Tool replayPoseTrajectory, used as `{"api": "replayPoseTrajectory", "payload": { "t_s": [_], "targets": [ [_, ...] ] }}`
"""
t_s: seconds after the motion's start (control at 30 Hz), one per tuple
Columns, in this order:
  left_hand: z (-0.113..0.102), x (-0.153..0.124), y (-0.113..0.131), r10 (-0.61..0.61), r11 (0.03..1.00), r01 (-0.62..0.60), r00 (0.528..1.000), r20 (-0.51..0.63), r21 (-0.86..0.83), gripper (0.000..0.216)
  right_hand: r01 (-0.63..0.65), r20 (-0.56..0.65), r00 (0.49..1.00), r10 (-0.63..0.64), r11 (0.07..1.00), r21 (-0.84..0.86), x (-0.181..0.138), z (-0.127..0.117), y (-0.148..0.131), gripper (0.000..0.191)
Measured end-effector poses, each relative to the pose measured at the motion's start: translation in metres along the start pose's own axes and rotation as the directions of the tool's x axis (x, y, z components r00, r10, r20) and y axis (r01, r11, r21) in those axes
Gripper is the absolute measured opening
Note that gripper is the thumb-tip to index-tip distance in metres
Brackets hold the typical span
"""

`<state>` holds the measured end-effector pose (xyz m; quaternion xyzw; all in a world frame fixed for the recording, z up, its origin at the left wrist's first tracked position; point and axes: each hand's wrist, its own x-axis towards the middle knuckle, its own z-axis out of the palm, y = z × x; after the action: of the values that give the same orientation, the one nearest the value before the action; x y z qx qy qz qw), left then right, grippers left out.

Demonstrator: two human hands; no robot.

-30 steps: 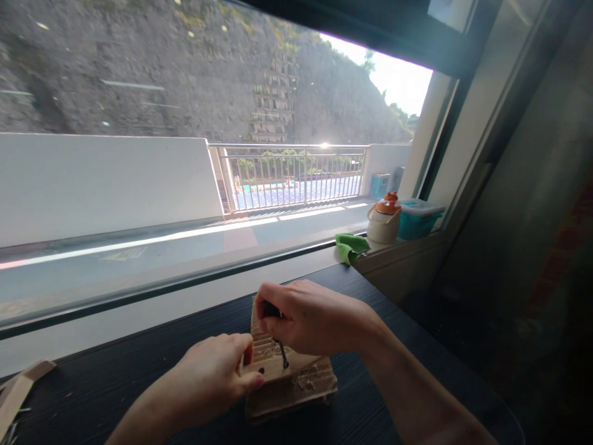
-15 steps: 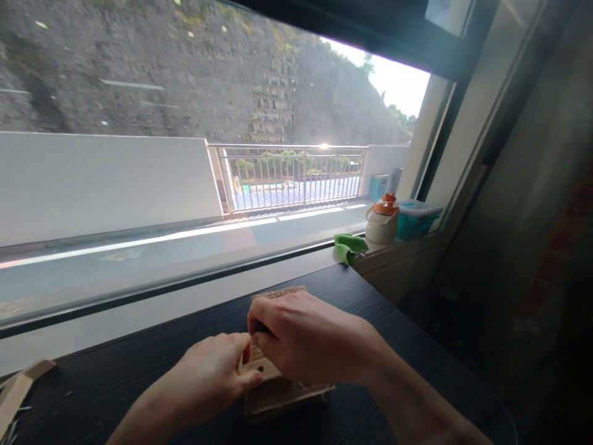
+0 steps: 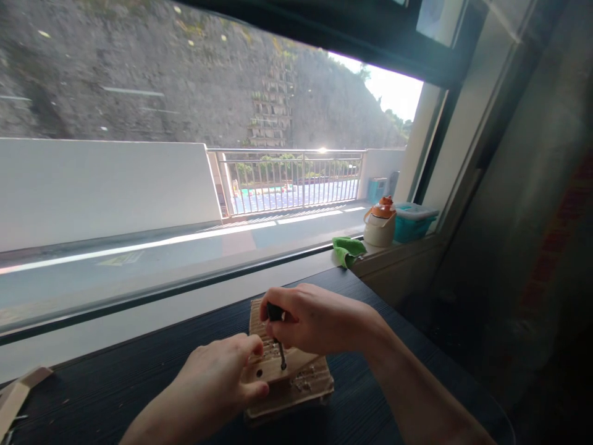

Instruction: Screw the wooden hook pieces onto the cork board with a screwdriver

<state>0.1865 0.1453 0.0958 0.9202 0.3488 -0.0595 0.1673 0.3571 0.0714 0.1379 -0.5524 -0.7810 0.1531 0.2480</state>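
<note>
A screwdriver (image 3: 275, 312) with a dark handle is gripped in my right hand (image 3: 319, 318). Its metal shaft points down, and the tip meets a light wooden strip (image 3: 269, 374), apparently at a small screw head. A dark round hole shows in the strip to the left of the tip. My left hand (image 3: 208, 377) pinches the strip's left end between thumb and fingers. Under the strip lies a worn piece of corrugated cardboard (image 3: 317, 386) with torn, pitted spots. The strip's right part runs beneath my right hand.
All this rests on a dark table (image 3: 370, 327) by a window. Wooden pieces (image 3: 18, 395) with metal bits lie at the left edge. A green cloth (image 3: 347, 250), an orange-topped bottle (image 3: 380, 225) and a lidded teal box (image 3: 414, 221) sit along the sill.
My right hand has lifted and tilted slightly, so the screwdriver's handle and shaft now show. My left hand keeps its hold on the strip. The view has shifted slightly.
</note>
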Motion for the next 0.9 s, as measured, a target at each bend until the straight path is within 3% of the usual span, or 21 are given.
{"api": "replayPoseTrajectory", "payload": {
  "t_s": [0.3,0.5,0.73,0.9],
  "targets": [
    [0.000,0.001,0.005,0.033,0.999,-0.035,0.998,-0.044,-0.028,0.020,0.013,0.002,1.000,-0.013,0.999,0.051,0.000,-0.005,0.007,0.028],
    [-0.002,0.001,0.010,0.028,0.999,-0.029,0.999,-0.033,-0.030,0.011,0.040,0.014,0.999,-0.042,0.989,0.140,0.001,-0.007,0.008,0.024],
    [0.004,0.004,0.006,0.030,0.999,-0.031,0.999,-0.033,-0.028,0.011,0.005,-0.044,0.999,0.001,0.992,0.125,0.007,-0.002,0.014,0.017],
    [0.005,0.006,0.005,0.014,1.000,-0.015,1.000,-0.028,-0.027,0.012,0.021,-0.037,0.999,-0.017,0.992,0.123,0.003,-0.006,0.010,0.023]
  ]
}}
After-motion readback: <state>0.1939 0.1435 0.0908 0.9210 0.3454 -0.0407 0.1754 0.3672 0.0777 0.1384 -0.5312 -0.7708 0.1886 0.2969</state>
